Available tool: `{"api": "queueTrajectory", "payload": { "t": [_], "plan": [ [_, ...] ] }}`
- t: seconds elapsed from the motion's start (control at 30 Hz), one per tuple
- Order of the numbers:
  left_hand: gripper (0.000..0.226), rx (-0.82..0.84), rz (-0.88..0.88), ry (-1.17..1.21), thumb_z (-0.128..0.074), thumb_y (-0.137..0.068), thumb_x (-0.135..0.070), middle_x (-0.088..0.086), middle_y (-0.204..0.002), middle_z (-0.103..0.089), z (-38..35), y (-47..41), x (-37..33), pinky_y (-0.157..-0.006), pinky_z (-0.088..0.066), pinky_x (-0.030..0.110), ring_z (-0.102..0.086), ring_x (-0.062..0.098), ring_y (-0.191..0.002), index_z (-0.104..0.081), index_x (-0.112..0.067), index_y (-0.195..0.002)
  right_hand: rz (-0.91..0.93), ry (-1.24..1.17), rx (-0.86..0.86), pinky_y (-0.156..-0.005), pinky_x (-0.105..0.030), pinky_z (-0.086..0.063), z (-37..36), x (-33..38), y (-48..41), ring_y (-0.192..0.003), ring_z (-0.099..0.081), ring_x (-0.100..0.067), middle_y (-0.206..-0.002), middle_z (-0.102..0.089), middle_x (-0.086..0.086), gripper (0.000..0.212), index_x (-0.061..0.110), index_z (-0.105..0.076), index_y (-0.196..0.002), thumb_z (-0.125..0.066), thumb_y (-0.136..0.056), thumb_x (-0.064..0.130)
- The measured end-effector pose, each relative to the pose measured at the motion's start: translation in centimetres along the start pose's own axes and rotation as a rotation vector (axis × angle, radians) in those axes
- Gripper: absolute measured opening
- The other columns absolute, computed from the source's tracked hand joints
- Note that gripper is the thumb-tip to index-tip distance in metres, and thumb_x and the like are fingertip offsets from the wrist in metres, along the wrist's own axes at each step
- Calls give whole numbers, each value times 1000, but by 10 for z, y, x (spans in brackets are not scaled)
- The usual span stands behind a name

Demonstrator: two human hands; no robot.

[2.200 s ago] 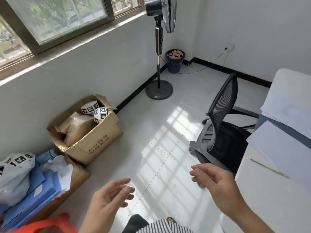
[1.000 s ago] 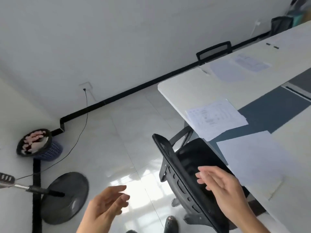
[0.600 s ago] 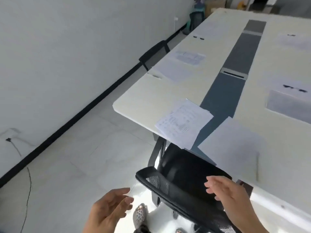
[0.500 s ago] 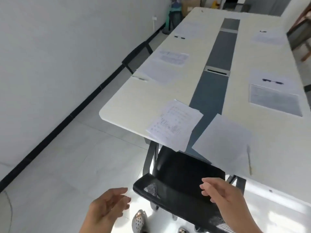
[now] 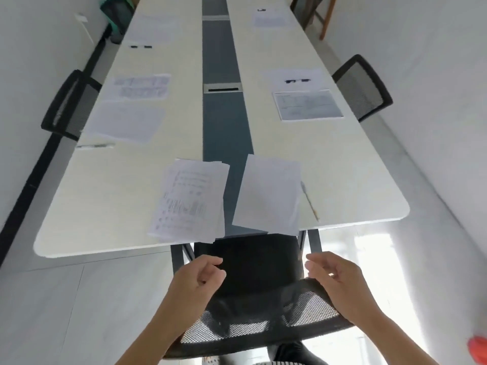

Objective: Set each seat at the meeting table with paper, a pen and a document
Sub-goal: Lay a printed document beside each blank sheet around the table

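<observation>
Long white worktop [image 5: 110, 206] with a grey-blue centre strip [image 5: 224, 122] runs from bottom centre up to the top of the frame. At the near end, lower centre: printed document [image 5: 188, 201] left of the strip, blank paper [image 5: 268, 193] right of it and overlapping the strip, both hanging slightly over the worktop edge. Pen [image 5: 309, 201] lies just right of the blank paper, angled along its side.

Black mesh chair [image 5: 258, 320] sits at the bottom centre, pushed toward the near end, seat under the papers. Left hand [image 5: 196, 281] hovers over the chair back's left part, fingers loosely curled, holding nothing. Right hand [image 5: 334, 280] is at the chair back's right top edge, fingers half-open, empty (cannot tell if it touches the mesh).

Mid left of frame: sheets [image 5: 131, 109] with a second pen [image 5: 95, 146] near the worktop edge, side chair [image 5: 68, 106] beside it. Mid right: more sheets [image 5: 305, 101], another chair [image 5: 361, 88] beside them. Further sets at the top are blurred.
</observation>
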State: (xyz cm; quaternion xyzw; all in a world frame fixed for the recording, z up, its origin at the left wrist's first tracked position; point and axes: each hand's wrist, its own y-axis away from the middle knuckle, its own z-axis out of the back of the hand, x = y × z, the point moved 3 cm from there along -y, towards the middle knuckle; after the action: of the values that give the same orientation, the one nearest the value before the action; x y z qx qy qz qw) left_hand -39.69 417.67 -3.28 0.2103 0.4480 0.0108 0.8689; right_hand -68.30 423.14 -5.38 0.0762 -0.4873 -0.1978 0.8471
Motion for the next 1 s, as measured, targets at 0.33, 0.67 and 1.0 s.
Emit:
{"api": "queueTrajectory", "payload": {
  "t": [0.33, 0.67, 1.0],
  "plan": [
    [42, 123, -47, -651, -46, -96, -37, -5, -147, -35, -102, -131, -3, -107, -37, 29, -39, 14, -134, -44, -26, -137, -160, 234, 1, -88, -31, -49, 29, -67, -182, -98, -66, -17, -99, -72, 8, 26, 22, -68, -112, -63, -88, 30],
    [60, 227, 0, -959, -41, -98, -43, 4, -162, 7, -145, -208, 22, -118, -20, 42, 1, 27, -150, -14, -33, -151, -251, 513, 53, -77, -32, -46, 15, -94, -272, -95, -61, -33, -104, -67, -9, 19, 13, -61, -107, -56, -89, 15],
    [57, 244, -27, -965, -32, -100, -45, 15, -160, -1, -189, -223, -14, -116, -20, 45, -13, 34, -145, -11, -29, -151, -65, 304, -29, -79, -30, -44, 1, -17, -310, -89, -59, -21, -90, -65, 3, 22, 14, -61, -109, -61, -90, 24]
  ]
}}
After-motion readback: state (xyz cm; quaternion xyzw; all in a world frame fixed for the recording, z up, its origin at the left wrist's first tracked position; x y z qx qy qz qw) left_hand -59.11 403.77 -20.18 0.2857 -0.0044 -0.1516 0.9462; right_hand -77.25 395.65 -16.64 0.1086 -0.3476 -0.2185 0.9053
